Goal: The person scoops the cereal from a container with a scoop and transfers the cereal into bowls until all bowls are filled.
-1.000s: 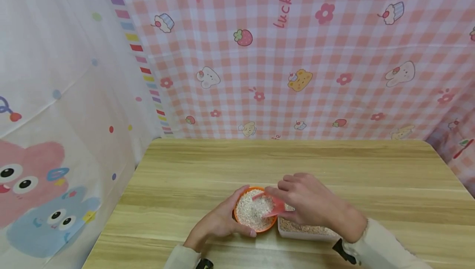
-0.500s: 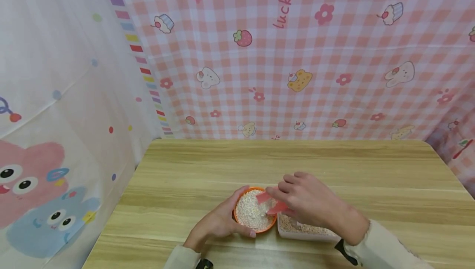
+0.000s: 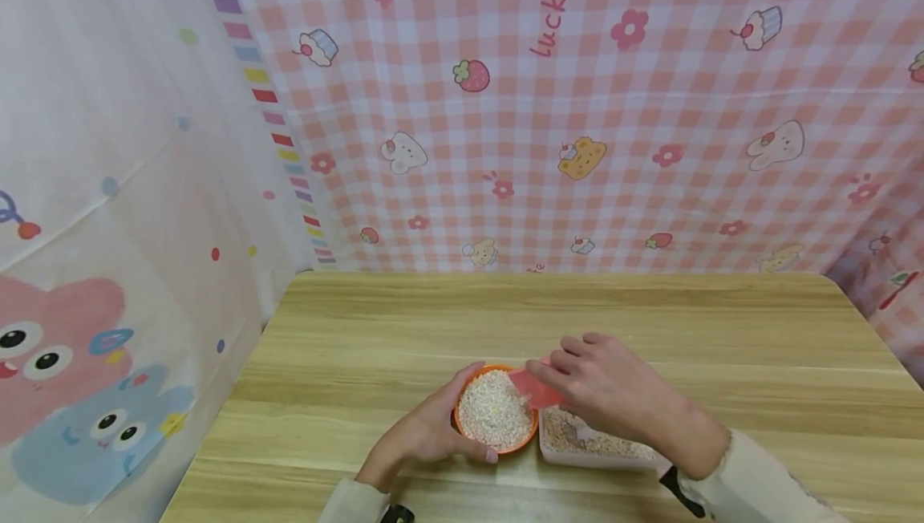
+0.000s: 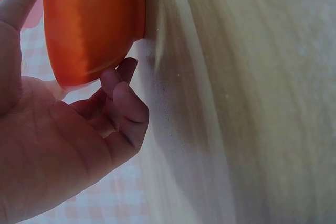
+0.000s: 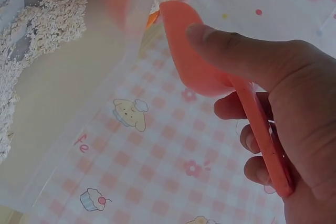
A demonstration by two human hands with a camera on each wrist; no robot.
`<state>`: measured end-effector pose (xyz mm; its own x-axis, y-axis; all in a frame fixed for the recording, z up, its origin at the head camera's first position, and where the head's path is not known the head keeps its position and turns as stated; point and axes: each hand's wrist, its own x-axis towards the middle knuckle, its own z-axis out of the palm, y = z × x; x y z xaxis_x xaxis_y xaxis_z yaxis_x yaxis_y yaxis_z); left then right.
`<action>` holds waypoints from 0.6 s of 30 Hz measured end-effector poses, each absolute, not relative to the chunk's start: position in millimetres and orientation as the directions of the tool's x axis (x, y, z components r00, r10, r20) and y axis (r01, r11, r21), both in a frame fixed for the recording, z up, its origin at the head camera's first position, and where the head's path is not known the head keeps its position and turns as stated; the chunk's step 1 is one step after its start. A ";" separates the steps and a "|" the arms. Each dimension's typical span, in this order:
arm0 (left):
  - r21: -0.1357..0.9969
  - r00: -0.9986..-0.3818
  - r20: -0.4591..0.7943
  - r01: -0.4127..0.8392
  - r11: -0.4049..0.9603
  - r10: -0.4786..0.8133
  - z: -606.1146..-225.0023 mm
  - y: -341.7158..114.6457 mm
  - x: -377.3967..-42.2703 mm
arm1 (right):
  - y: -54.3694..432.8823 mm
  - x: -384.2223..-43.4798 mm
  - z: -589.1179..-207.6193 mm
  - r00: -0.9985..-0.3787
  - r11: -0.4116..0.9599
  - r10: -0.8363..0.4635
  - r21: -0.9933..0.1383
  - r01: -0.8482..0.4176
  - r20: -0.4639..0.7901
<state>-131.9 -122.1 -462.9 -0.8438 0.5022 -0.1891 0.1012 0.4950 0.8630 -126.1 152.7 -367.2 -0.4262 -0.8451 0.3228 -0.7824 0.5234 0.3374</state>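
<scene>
An orange bowl (image 3: pixel 521 447), heaped with pale flakes (image 3: pixel 494 411) that look like oats, stands on the table. My left hand (image 3: pixel 436 428) holds it from the left, thumb at the near side and fingers at the far side. The left wrist view shows the bowl's smooth outer wall (image 4: pixel 89 24) close to curled fingers (image 4: pixel 131 108). In my right hand (image 3: pixel 613 388) is a pink plastic scoop (image 3: pixel 532 389), tipped on its side over the bowl's right rim. Seen from the right wrist, my thumb presses the scoop's blade (image 5: pixel 189 51) while the fingers wrap its handle.
A clear plastic box (image 3: pixel 602 462) of flakes stands right beside the bowl, partly under my right forearm. Its bottom shows bare between the flakes in the right wrist view. Behind the wooden table (image 3: pixel 404 306) hangs a pink checked curtain (image 3: pixel 447 122).
My right hand has drawn the scoop slightly right and turned it over, from inside the bowl to its right rim. The left hand and the bowl have stayed put.
</scene>
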 end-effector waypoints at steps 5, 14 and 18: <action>0.866 -0.841 -0.173 0.118 0.486 0.513 -463.4 -123.2 -131.9 | 157.4 -125.2 -366.0 -0.425 0.526 -0.843 0.342 -0.779 0.328; 0.851 -0.844 -0.163 0.141 0.506 0.510 -460.6 -123.7 -130.5 | 167.8 -123.9 -362.1 -0.447 0.560 -0.813 0.293 -0.775 0.374; 0.838 -0.848 -0.161 0.153 0.523 0.505 -459.8 -123.8 -130.7 | 173.6 -122.5 -359.3 -0.489 0.586 -0.794 0.242 -0.774 0.361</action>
<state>-130.7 -123.8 -459.8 -0.8479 0.5052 -0.1609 0.1527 0.5233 0.8383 -122.5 173.6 -359.3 -0.4886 -0.7944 0.3610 -0.7737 0.5857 0.2416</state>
